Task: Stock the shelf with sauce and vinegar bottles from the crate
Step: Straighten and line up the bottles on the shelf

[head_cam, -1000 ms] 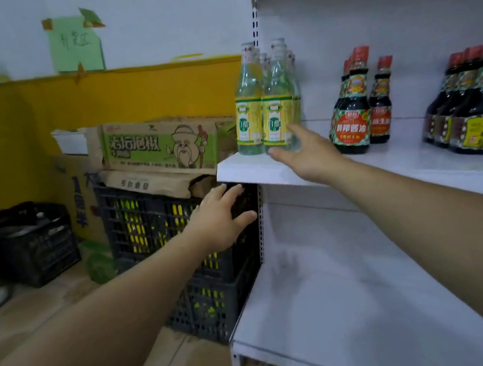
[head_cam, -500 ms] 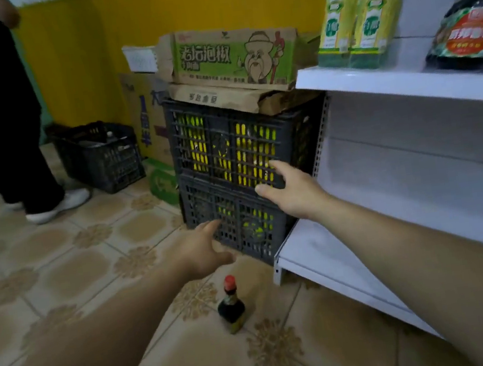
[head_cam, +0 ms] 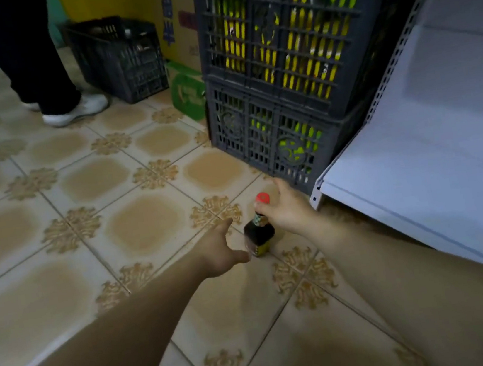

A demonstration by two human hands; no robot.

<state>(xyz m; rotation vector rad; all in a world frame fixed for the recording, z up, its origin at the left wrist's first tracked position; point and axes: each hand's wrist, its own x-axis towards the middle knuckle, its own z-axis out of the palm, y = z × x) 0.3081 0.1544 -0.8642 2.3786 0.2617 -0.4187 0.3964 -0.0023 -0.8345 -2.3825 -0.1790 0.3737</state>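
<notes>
A small dark sauce bottle (head_cam: 259, 235) with a red cap stands on the tiled floor, just left of the white shelf's bottom board (head_cam: 433, 157). My right hand (head_cam: 288, 207) pinches the bottle's neck just under the cap. My left hand (head_cam: 220, 251) is spread open beside the bottle's lower left, thumb close to its base, not gripping it. Behind them, two stacked dark crates (head_cam: 283, 63) hold yellow and green packs.
A person in dark trousers and white shoes (head_cam: 71, 110) stands at the far left. A smaller dark crate (head_cam: 122, 57) and a green box (head_cam: 187, 93) sit on the floor beside the stacked crates. Cardboard boxes stand behind.
My view dropped from the upper shelf to the floor. Both hands came down; my right hand left the crate front and took the bottle's neck, my left hand closed in on the bottle.
</notes>
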